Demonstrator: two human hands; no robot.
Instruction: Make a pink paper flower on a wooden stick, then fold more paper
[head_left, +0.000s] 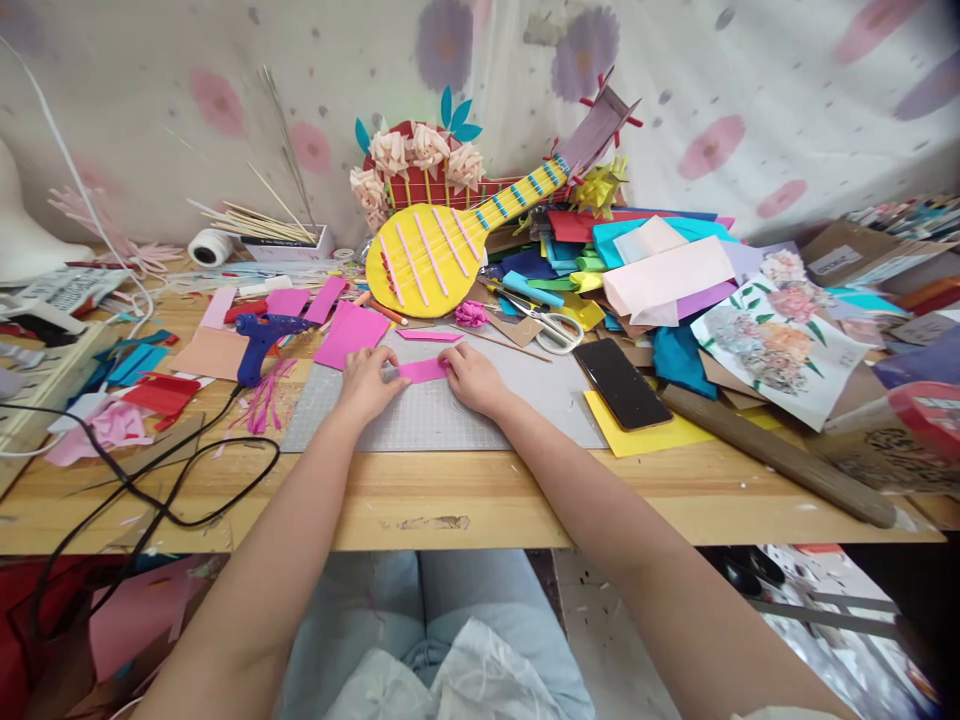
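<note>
A small pink paper strip [422,371] lies on the grey cutting mat [442,415], held between both hands. My left hand [367,385] pinches its left end, fingers curled down on the mat. My right hand [472,378] presses and grips its right end. Another pink strip [429,336] lies just beyond, and a larger pink sheet [351,333] sits to the upper left. A yellow paper guitar [435,250] with pink strings stands behind them.
A blue glue gun [262,340] with a black cord [150,490] lies to the left. Scissors [551,328], a black phone [621,383] on yellow paper, a wooden stick [780,455] and a heap of coloured sheets [645,260] fill the right side. The table edge [450,520] runs near me.
</note>
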